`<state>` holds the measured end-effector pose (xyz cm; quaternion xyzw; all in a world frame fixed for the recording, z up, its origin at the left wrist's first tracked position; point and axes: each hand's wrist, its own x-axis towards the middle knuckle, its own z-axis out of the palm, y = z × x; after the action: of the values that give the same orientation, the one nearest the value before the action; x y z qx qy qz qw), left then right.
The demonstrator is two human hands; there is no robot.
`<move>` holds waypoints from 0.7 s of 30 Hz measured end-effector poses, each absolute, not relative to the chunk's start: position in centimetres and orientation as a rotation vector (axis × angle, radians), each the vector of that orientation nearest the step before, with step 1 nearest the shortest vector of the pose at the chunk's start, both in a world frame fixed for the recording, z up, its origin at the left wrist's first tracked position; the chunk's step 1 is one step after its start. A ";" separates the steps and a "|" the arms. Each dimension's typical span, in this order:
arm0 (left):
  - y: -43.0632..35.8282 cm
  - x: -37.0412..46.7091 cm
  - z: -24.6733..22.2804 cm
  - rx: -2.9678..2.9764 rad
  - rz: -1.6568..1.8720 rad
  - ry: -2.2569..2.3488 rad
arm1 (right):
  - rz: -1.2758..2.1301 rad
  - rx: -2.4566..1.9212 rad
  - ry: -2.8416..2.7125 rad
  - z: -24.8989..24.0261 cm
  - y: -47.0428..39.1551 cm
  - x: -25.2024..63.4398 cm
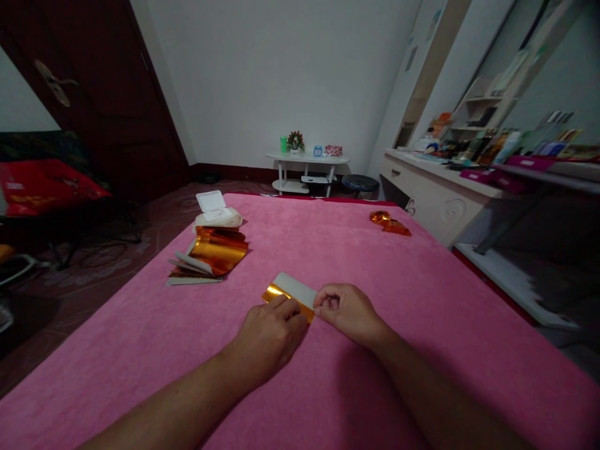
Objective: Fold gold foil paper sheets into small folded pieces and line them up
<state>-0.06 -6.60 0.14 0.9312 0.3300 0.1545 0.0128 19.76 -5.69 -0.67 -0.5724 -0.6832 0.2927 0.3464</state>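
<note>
A sheet of gold foil paper (295, 290) lies on the pink cloth in front of me, folded so that a gold strip overlaps its pale grey side. My left hand (272, 334) rests on the gold strip, its fingers curled and pressed on the near edge. At the sheet's right end, my right hand (347, 312) has thumb and forefinger pinched on the corner. Part of the fold is hidden under the left fingers. To the left, a stack of gold foil sheets (220, 251) lies partly curled, with grey undersides showing.
Behind the stack stands a white pack with its lid raised (218, 217). Folded gold pieces (390, 223) lie at the far right of the pink cloth (422, 312). A cluttered white desk (431, 184) stands to the right, a round stool (360, 183) beyond the far edge.
</note>
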 end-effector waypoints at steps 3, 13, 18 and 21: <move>-6.7 0.2 0.1 2.773 0.584 1.111 | 0.767 -1.496 -1.768 -0.8 -5.6 19.8; -6.7 0.8 0.7 2.397 0.656 1.385 | 0.792 -1.650 -1.795 -0.3 -5.6 19.5; -6.6 0.9 0.8 2.403 0.645 1.403 | 0.794 -1.693 -1.834 -0.4 -5.5 19.7; -6.2 0.8 0.3 2.413 0.646 1.267 | 0.803 -1.708 -1.840 -0.3 -5.6 19.6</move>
<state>0.81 -6.25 0.32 0.8490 0.4459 0.2274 0.1693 19.61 -5.57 -0.33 -0.6273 -0.6759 0.2948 0.2504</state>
